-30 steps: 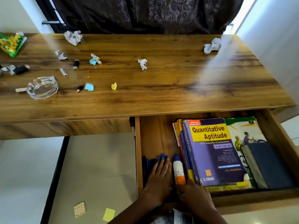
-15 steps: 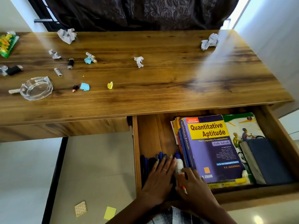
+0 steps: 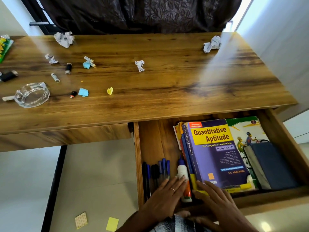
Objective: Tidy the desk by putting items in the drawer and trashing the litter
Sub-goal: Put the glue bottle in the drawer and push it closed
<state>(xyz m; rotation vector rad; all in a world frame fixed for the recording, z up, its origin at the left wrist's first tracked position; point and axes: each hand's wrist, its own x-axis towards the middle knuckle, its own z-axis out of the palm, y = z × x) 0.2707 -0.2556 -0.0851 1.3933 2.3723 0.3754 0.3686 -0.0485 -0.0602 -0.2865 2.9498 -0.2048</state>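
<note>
The open drawer (image 3: 154,139) under the wooden desk (image 3: 167,91) holds several pens (image 3: 156,169), a white glue bottle (image 3: 183,174), a stack of books with a purple one (image 3: 215,153) on top, and a dark blue book (image 3: 274,166). My left hand (image 3: 164,198) lies flat over the near ends of the pens, fingertips touching the glue bottle. My right hand (image 3: 215,201) rests with straight fingers on the purple book's near corner. Crumpled papers (image 3: 64,39) (image 3: 211,44) (image 3: 139,65) lie on the desk.
On the desk's left are a glass ashtray (image 3: 31,95), small batteries (image 3: 55,77), a black lighter (image 3: 7,76), blue (image 3: 83,92) and yellow (image 3: 110,90) scraps and a green packet (image 3: 4,47). Two sticky notes (image 3: 112,224) lie on the floor.
The glue bottle now lies straight beside the books. Both hands have slid back toward the drawer's near edge, uncovering more of the pens.
</note>
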